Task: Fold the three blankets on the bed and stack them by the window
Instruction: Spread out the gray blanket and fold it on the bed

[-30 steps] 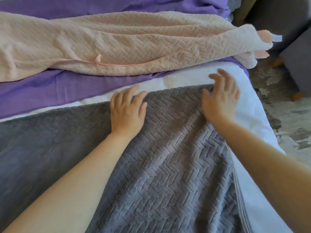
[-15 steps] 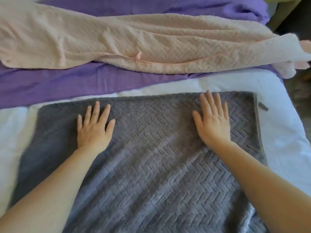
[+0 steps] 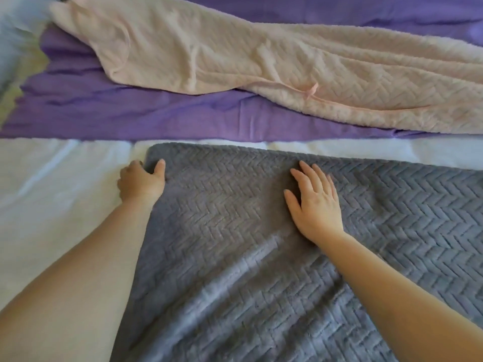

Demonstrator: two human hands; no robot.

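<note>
Bedsheet [image 3: 52, 205], white, carries the purple blanket [image 3: 130, 118] and pink blanket [image 3: 261, 56] farther off, the grey blanket [image 3: 235, 270] nearest. Plush and limp, it likely lifts lightly, best by corners. Left hand [image 3: 141, 182] grips its far-left corner; right hand [image 3: 313, 205] rests flat on it, fingers straight.

Grey plush fleece blanket [image 3: 261, 231]: soft, matt pile embossed in a raised herringbone relief. Pale pink fleece blanket [image 3: 287, 69]: the same herringbone pile, edged with a smoother pink binding [image 3: 311, 90]. Purple woven-cloth blanket [image 3: 130, 113]: flat, matt, finely creased. White bed sheet [image 3: 52, 205]: smooth, matt cloth
</note>
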